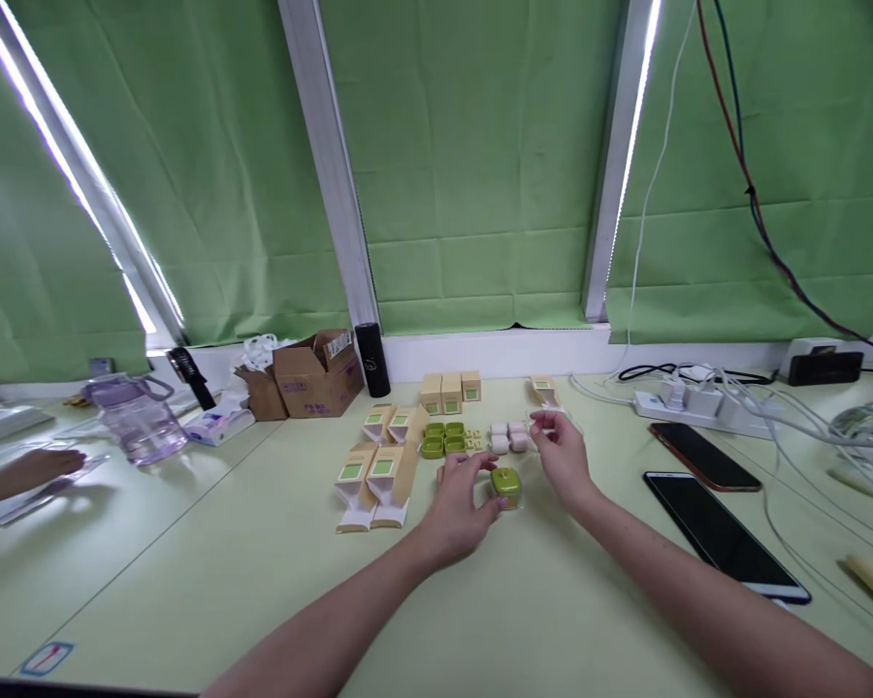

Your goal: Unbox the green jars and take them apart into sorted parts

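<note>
My left hand (462, 506) has its thumb and forefinger at the left side of a small clear container with a green lid (505, 481), which stands on the table. Bent and close together, the thumb and forefinger of my right hand (562, 454) are just right of several small white-pink blocks (509, 436). Anything between those fingertips is too small to make out. Left of the blocks sit several green square cases (443, 439) and tiny yellowish pieces (473, 440). Opened cardboard boxes with green labels (382, 467) lie farther left.
Closed small boxes (451, 393) stand behind, with one opened box (545, 392) to their right. Two phones (724, 533), a power strip (688, 412) and loose cables are at right. A brown carton (316, 373), a jug (138, 419) and another person's hand (48, 468) are at left.
</note>
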`<act>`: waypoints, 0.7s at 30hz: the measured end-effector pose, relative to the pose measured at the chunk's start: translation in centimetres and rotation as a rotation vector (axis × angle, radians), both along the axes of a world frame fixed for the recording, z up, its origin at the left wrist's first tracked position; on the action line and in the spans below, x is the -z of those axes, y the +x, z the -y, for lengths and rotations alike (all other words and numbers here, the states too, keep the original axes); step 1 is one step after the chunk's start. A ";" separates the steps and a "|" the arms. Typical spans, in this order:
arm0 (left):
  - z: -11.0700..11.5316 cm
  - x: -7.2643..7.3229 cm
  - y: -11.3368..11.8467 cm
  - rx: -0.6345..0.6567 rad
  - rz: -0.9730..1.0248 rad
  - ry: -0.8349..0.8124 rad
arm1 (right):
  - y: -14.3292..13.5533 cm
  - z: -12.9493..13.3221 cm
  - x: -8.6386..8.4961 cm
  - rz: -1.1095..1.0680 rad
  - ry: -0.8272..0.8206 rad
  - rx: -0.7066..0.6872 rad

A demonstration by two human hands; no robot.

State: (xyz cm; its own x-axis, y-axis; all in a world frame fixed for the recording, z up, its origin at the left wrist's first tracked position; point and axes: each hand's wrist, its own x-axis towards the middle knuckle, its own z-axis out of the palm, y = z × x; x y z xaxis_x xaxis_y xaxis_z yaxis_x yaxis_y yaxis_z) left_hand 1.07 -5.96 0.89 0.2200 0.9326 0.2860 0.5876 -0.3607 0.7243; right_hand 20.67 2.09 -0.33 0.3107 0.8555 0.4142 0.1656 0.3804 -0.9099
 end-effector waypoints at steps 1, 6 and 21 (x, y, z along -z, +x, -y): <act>-0.1 0.2 0.1 0.006 -0.025 0.000 | -0.3 0.7 0.7 -0.001 -0.031 -0.001; -0.4 0.5 0.2 0.039 -0.077 0.017 | -1.1 2.1 2.8 0.065 -0.071 -0.099; -0.3 -2.0 0.6 0.106 -0.102 0.093 | -1.2 3.2 1.6 0.145 -0.132 -0.279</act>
State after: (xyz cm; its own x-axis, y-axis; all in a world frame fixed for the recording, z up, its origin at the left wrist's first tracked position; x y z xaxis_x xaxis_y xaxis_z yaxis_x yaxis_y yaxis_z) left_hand 1.69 -5.61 2.92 0.3478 0.8734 0.3409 0.6118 -0.4869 0.6234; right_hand 19.43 -1.14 -1.92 0.0027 0.9484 0.3172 0.2033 0.3100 -0.9287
